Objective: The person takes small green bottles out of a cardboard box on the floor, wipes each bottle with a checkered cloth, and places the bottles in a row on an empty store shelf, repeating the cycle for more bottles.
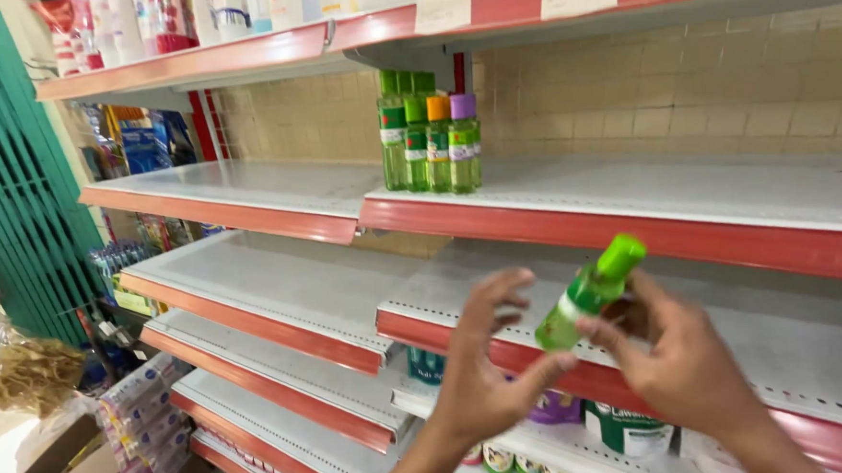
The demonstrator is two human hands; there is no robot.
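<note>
Green bottle (589, 293) is being held tilted, in front of the red-edged shelf (632, 233) | right hand (682, 357) is pinching its lower body | left hand (490, 362) is spread, thumb touching its base | matching bottles (432, 142) are standing on the shelf above.

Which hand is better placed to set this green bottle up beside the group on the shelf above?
Probably the right hand: its fingers grip the tilted green bottle, while the left hand only touches its base with the thumb. The bottle group stands up-left, within either's path.
</note>
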